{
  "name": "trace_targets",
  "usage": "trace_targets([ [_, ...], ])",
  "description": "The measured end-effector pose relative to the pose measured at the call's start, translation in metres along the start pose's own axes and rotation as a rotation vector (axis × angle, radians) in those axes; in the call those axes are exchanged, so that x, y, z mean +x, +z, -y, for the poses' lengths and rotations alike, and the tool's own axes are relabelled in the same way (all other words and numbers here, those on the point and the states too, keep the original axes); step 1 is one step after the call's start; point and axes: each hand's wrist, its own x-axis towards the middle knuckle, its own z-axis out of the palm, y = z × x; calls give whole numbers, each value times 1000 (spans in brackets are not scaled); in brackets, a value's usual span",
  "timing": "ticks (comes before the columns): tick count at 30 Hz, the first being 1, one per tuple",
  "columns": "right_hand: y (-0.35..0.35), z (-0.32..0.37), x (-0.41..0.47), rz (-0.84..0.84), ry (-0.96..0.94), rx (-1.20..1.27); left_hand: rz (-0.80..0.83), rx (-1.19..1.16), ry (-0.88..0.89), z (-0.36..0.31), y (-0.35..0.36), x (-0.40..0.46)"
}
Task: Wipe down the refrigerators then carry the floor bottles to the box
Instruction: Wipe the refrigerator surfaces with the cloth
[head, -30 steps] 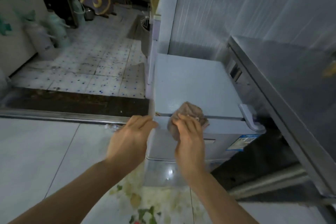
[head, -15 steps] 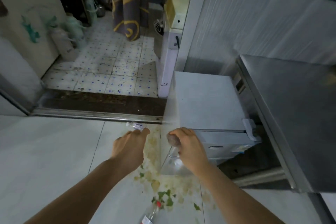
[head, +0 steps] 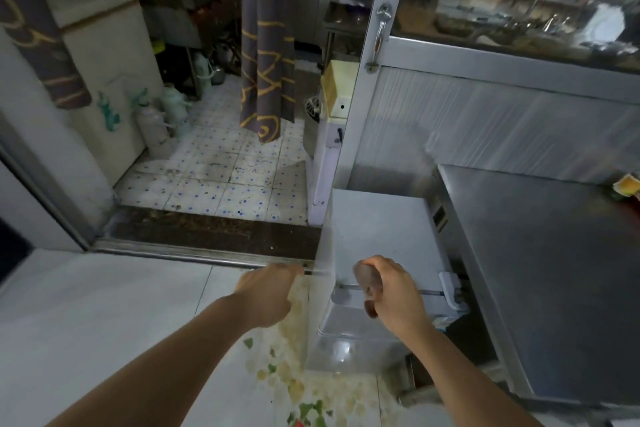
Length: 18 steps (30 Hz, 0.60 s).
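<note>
A small white refrigerator (head: pixel 381 229) stands low on the floor, between a doorway and a steel unit. My right hand (head: pixel 394 291) hovers over its front edge and grips a bunched brown cloth (head: pixel 367 283). My left hand (head: pixel 270 295) hangs to the left of the refrigerator above the white floor, fingers loosely bent, with nothing seen in it. A red bottle cap (head: pixel 298 423) peeks in at the bottom edge of the view. A big steel refrigerator top (head: pixel 540 260) fills the right side.
Wet food scraps (head: pixel 287 371) are spread on the floor in front of the small refrigerator. A dark door sill (head: pixel 207 232) leads to a tiled room with thermos flasks (head: pixel 154 128), a cream chest freezer (head: pixel 104 45) and a hanging curtain (head: pixel 266 45).
The view has pulled up and back. Both hands have come off the small refrigerator's front edge, the right one bunching the cloth. The floor bottle by my left fingertips is now out of sight.
</note>
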Motion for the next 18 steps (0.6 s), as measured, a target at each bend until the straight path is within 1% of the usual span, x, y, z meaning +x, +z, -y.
trace_targets([
  [7,-7,19,34,-25,30,-14,36,62,81,26,-30,31],
  [10,4,30,53,-61,86,-18,111,86,121,52,-41,62],
  [13,20,49,69,-58,208,-32,198,114,223,85,-54,95],
  [18,51,98,84,-117,445,-5,231,137,437,136,-90,138],
])
